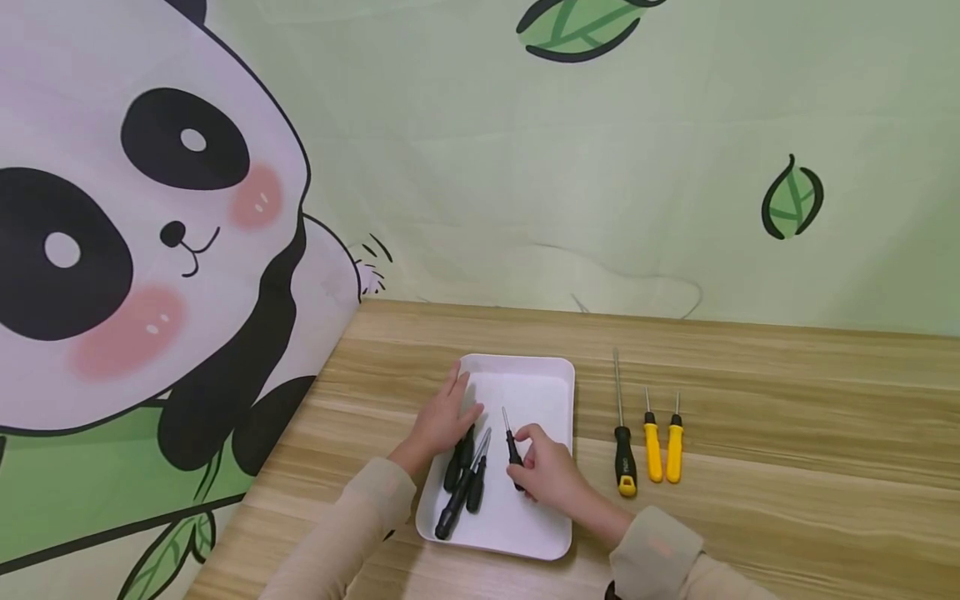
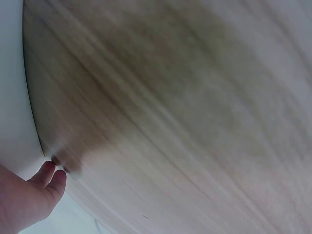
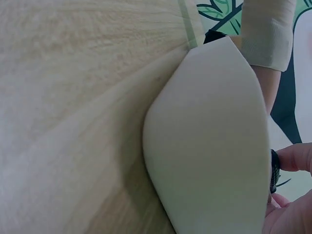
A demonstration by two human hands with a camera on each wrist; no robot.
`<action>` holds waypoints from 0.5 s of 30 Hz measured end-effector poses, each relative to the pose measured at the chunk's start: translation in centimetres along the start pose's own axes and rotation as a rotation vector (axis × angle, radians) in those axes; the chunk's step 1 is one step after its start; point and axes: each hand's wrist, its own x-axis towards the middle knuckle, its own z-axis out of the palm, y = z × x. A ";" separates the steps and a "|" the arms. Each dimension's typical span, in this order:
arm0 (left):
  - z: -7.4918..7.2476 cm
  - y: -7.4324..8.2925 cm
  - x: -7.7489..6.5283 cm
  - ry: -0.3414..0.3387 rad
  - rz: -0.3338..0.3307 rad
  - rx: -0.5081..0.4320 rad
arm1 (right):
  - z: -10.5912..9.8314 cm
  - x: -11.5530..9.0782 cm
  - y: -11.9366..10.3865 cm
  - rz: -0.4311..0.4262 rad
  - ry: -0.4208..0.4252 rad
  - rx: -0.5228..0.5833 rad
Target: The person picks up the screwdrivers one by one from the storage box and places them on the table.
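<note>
In the head view, a white rectangular tray point(image 1: 525, 533) lies on the table. My right hand point(image 1: 553, 468) pinches a small screwdriver point(image 1: 513, 450) by its black handle over the tray, its thin shaft pointing away from me. The right wrist view shows that handle point(image 3: 274, 170) between thumb and fingers, just past the tray wall point(image 3: 209, 131). My left hand point(image 1: 441, 421) rests at the tray's left rim, fingers extended; the left wrist view shows its fingertips beside the tray's outer side. Several black-handled screwdrivers point(image 1: 454, 504) lie in the tray's left part, some overlapping and partly hidden.
Right of the tray, a long screwdriver point(image 1: 625, 458) with a black and yellow handle and two shorter yellow-handled screwdrivers point(image 1: 654, 450) lie side by side on the wooden table point(image 1: 810, 450). Behind the table hangs a pale green backdrop point(image 1: 637, 183) with a panda drawing.
</note>
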 end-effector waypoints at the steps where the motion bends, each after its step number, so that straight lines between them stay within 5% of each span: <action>1: 0.0 0.0 0.0 0.001 0.001 0.000 | -0.1 0.0 0.0 0.003 0.001 0.014; 15: 0.0 0.0 0.0 0.001 0.011 0.004 | -1.7 0.4 -0.4 0.128 0.036 0.138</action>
